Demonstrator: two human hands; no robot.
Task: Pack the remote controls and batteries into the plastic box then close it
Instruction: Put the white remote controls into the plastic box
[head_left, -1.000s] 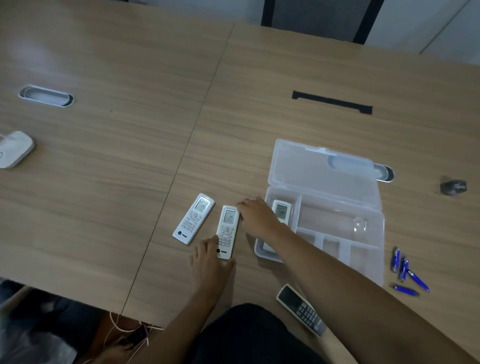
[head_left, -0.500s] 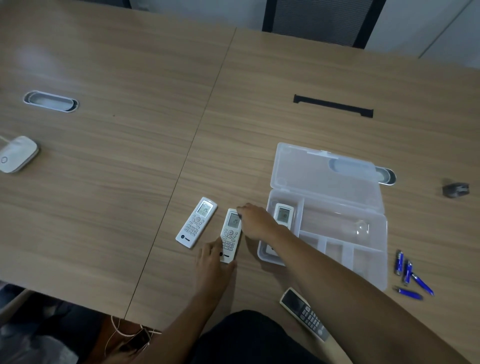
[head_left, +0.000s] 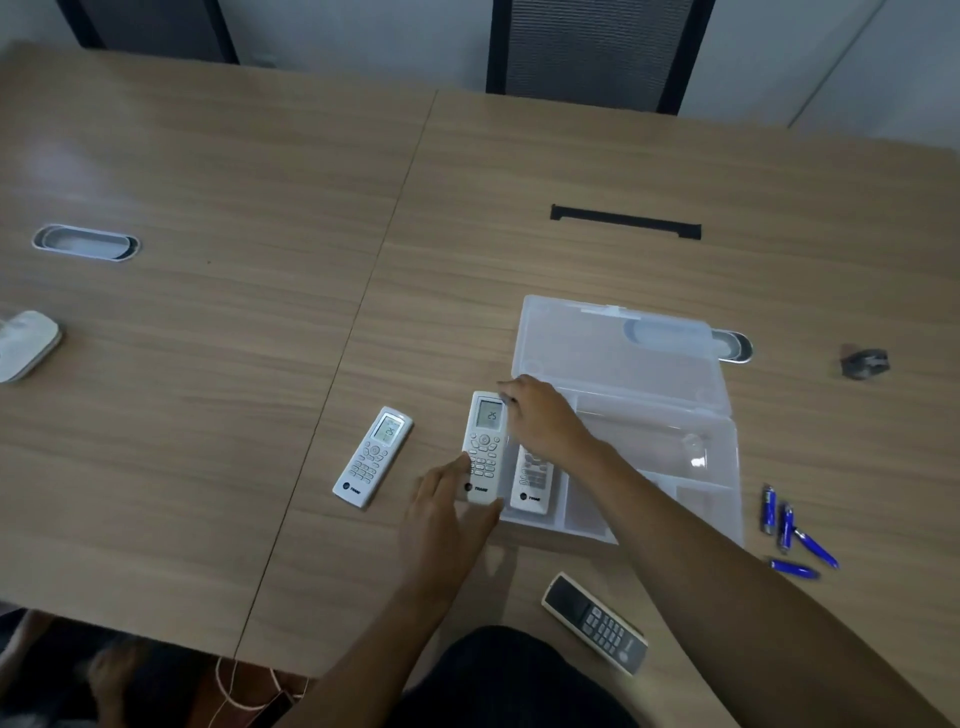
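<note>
Both hands hold one white remote (head_left: 485, 447) right beside the box (head_left: 691, 415) — the left hand (head_left: 447, 512) grips its near end, the right hand (head_left: 540, 418) pinches its far end. Another remote (head_left: 532, 480) lies inside the box. The batteries (head_left: 787, 532) lie on the table (head_left: 208, 364).

A wooden table (head_left: 208, 415) carries a white device (head_left: 26, 345) at nine o'clock and a dark clip (head_left: 864, 361) at three o'clock.

Middle remote (head_left: 485, 448) — now against box (head_left: 727, 467)
</note>
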